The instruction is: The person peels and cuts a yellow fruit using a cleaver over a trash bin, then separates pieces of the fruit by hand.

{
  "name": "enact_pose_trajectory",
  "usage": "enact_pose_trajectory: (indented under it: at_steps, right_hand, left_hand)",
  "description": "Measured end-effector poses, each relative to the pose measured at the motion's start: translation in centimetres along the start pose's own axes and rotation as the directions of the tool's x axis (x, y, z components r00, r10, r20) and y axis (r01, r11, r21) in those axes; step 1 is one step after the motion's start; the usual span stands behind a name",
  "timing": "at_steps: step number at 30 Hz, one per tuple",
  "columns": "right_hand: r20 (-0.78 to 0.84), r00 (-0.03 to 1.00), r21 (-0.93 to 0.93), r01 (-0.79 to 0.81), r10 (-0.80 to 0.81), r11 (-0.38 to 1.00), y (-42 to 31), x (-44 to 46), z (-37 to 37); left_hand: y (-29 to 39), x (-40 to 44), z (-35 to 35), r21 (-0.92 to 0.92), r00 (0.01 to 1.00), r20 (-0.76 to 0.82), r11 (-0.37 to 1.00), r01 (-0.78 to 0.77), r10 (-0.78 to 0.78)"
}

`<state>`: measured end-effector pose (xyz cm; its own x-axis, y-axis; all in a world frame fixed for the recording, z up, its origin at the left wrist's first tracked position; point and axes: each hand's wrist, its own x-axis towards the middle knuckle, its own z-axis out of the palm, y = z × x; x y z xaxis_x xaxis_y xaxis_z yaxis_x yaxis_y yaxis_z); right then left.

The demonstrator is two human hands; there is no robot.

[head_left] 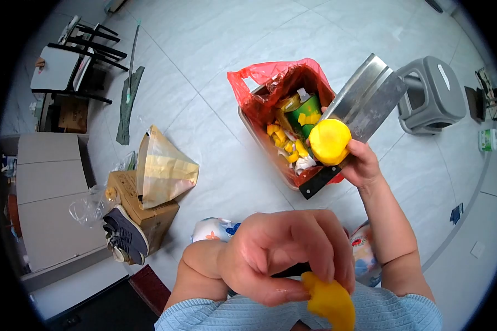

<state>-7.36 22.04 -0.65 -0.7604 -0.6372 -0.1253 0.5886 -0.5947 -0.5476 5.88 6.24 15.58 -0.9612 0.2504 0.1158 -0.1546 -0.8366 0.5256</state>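
My left hand [290, 251] is close to the camera, its thumb and fingers closed on a thin, curved yellow pumpkin peel [331, 303]. Further out, my right hand [363, 163] grips a round, peeled piece of yellow pumpkin [329, 141] together with a wide-bladed cleaver [367, 99]. The cleaver's blade points up and to the right behind the pumpkin; its black handle [319, 182] sticks out below. Some of the right fingers are hidden behind the pumpkin. Below both lies a bin [254, 129] lined with a red plastic bag [248, 88], holding yellow peelings and other rubbish.
A grey plastic stool [444, 88] stands right of the bin. To the left are a cardboard box [157, 220], a paper bag [163, 171] and dark shoes [128, 231]. Further back are a chair [55, 69] and a folded green umbrella [128, 107] on the tiled floor.
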Motion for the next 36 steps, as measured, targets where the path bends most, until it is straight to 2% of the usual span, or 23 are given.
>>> enact_pose_trajectory:
  at_steps: [8, 10, 17, 19, 22, 36]
  right_hand:
    - [0.010, 1.000, 0.008, -0.008, 0.008, 1.000, 0.1, -0.2, 0.2]
    - [-0.003, 1.000, 0.000, 0.008, -0.008, 1.000, 0.1, -0.1, 0.5]
    - [-0.006, 1.000, 0.005, 0.004, -0.004, 1.000, 0.2, 0.0, 0.4]
    - [-0.012, 1.000, -0.006, 0.005, -0.005, 1.000, 0.2, 0.0, 0.6]
    - [-0.016, 1.000, -0.015, 0.003, -0.003, 1.000, 0.1, -0.1, 0.6]
    - [-0.032, 0.999, 0.070, -0.034, 0.036, 0.997, 0.5, 0.2, -0.8]
  left_hand:
    - [0.1, 0.0, 0.0, 0.030, 1.000, 0.029, 1.000, 0.005, -0.006]
    - [0.1, -0.1, 0.4, 0.034, 0.999, -0.040, 0.999, 0.000, 0.001]
    - [0.3, 0.1, 0.3, 0.028, 0.998, -0.068, 1.000, 0.011, -0.009]
    - [0.5, 0.1, 1.0, 0.046, 0.986, -0.164, 0.998, 0.032, -0.025]
    - [0.5, 0.1, 1.0, 0.050, 0.982, -0.185, 0.998, 0.043, -0.033]
    - [0.1, 0.3, 0.1, -0.008, 0.984, -0.161, 0.997, 0.073, -0.073]
